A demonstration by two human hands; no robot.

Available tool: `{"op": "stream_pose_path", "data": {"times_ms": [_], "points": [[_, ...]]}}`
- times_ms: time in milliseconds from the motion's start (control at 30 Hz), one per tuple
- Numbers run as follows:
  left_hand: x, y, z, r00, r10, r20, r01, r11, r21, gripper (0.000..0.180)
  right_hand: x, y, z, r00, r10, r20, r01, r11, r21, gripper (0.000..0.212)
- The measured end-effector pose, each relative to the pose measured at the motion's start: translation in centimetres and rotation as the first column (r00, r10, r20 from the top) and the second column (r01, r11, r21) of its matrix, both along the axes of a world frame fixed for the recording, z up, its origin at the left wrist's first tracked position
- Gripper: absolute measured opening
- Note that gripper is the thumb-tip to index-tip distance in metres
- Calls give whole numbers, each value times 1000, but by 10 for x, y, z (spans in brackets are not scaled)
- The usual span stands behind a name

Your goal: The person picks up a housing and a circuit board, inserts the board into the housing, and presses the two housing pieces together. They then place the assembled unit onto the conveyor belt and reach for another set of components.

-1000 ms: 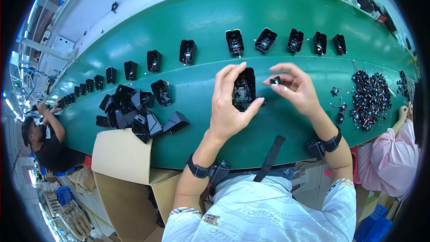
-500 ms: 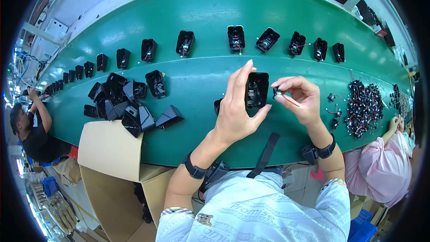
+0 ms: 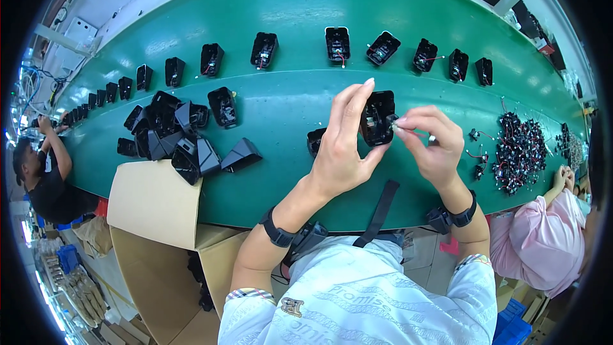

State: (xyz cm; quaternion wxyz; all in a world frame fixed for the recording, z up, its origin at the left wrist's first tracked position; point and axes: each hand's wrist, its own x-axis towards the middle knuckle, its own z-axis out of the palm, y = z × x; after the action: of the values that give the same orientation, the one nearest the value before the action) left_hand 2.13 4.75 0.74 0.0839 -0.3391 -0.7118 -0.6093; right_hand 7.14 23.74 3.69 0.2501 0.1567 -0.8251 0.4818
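The left hand (image 3: 341, 144) grips a black box (image 3: 375, 114) inward of the surface's (image 3: 287, 188) near edge; the right hand (image 3: 439, 148) pinches a small part (image 3: 393, 120) at the box's right rim.

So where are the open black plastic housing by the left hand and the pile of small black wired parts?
Open black plastic housing (image 3: 377, 119): head view, hollow inside.
Pile of small black wired parts (image 3: 520, 153): head view, its middle.
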Motion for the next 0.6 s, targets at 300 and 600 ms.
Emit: {"op": "stream_pose_path", "data": {"times_ms": [300,600], "points": [[-7,-7,10,940,99,-326,-174,962,-210,102,2,-4,4,979,-8,-203,74,944,321,28],[-5,0,4,972,6,-236,-50,982,-180,100,7,4,4,991,6,-135,40,942,333,24]]}}
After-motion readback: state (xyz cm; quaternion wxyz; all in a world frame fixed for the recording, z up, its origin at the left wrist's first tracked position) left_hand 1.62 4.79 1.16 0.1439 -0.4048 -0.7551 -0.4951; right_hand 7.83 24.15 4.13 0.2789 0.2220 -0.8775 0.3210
